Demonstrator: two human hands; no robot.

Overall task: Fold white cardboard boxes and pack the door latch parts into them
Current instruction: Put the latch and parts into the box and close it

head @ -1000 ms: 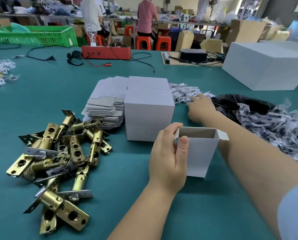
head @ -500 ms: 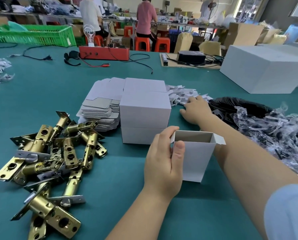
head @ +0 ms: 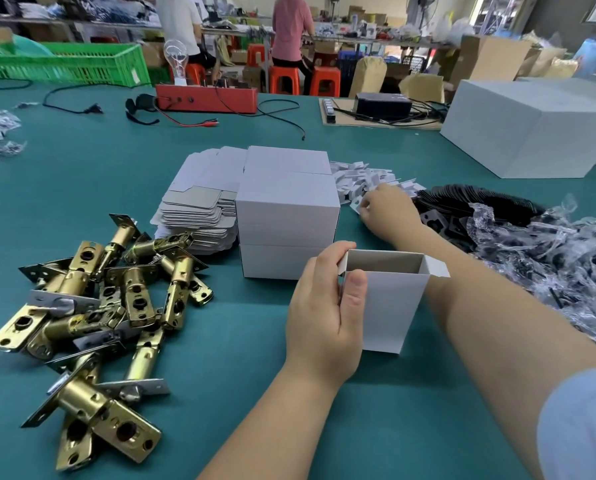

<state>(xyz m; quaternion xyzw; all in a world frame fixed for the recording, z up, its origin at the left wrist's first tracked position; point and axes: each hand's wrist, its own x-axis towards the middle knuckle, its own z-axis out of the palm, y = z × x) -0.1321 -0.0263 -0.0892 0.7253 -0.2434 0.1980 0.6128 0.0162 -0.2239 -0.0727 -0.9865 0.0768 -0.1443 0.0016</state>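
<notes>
Head view: left hand [head: 324, 306] grips open white box [head: 390, 306] at its corner; right hand [head: 390, 211] pinches a small white card [head: 357, 202]. Box looks light, crushable; hold near folds.

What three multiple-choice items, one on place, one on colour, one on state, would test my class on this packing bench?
1. The pile of brass latches lies where from the open box?
A. left
B. right
C. inside it

2. The crate at the far left is:
A. red
B. green
C. black

3. The open box is:
A. flat
B. sealed
C. upright, top open

Key: 1 A, the latches lie on the table left of the box. 2 B, its mesh walls are green. 3 C, the left hand holds it upright, its inside bare, while the right hand reaches into the white card pieces.
</notes>
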